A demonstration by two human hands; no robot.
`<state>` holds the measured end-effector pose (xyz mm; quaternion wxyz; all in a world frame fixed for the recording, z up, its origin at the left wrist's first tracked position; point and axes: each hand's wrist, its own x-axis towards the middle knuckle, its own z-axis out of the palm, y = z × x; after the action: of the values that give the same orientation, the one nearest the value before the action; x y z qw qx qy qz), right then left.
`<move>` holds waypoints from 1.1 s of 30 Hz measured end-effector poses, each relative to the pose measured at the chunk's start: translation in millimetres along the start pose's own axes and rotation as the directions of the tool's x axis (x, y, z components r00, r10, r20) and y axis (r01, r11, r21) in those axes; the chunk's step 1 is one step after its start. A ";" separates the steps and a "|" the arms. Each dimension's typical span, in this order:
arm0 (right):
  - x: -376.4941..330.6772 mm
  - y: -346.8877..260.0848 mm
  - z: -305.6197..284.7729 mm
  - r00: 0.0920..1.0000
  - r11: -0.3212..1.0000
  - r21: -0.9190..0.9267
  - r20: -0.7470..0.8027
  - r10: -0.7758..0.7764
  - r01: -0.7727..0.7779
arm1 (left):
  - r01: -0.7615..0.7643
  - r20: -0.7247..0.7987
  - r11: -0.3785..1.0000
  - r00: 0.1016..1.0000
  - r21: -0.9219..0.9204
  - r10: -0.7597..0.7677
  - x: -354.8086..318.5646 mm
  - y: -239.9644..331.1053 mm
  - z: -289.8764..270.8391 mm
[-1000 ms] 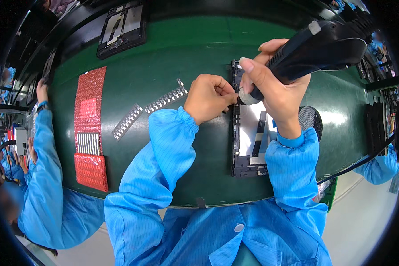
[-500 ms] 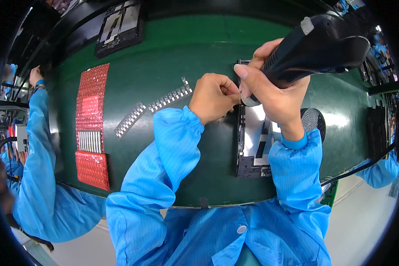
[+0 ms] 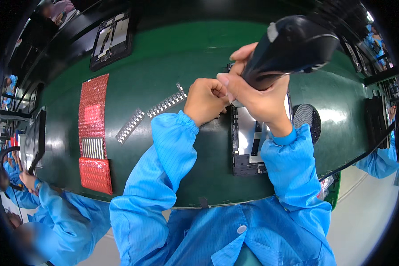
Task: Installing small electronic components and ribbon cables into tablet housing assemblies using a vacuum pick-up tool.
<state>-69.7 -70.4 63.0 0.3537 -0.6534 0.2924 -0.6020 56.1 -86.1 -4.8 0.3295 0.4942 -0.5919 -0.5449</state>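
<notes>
My right hand (image 3: 264,95) wraps around a thick black electric screwdriver (image 3: 283,48), its nose pointing down at the table. Pinched together beside that nose are the fingers of my left hand (image 3: 206,101); anything small between them is hidden. Both hands meet over the upper left edge of a black-framed device panel (image 3: 240,160) with a silvery inner plate, lying flat on the green table. My right forearm covers part of this panel. Left of my left hand lie two strips of small dark labels with white marks, a nearer strip (image 3: 131,125) and a farther strip (image 3: 167,103).
Red bubble wrap (image 3: 95,176) with a row of pale metallic strips (image 3: 92,148) lies to the left. Another black-framed panel (image 3: 112,42) sits at the far left. A round dotted tray (image 3: 307,122) stands right of my forearm. Co-workers in blue are at both sides.
Both my hands and the screwdriver sit slightly farther left in the picture, as the whole view has shifted a little. The co-worker at left has drawn an arm back from the table's far side.
</notes>
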 end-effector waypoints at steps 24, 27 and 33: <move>3.8 -33.4 -42.0 0.987 0.999 0.009 -0.157 0.033 -0.032 | 0.164 0.100 0.986 0.982 -0.029 -0.160 -3.0 7.6 -9.3; -13.4 -47.8 -92.5 0.973 1.000 -0.021 -0.230 -0.025 0.021 | -0.062 0.173 0.948 0.985 0.312 0.007 -4.3 16.9 -42.4; -52.3 -39.7 -164.5 0.843 0.999 0.032 -0.538 -0.011 0.034 | -0.019 -0.021 0.565 0.998 0.825 0.064 -19.3 29.8 -98.7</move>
<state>-240.4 -23.3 69.1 0.2638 -0.4549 0.3598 -0.7707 146.7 -101.8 45.7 0.0887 0.5896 -0.7808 -0.1865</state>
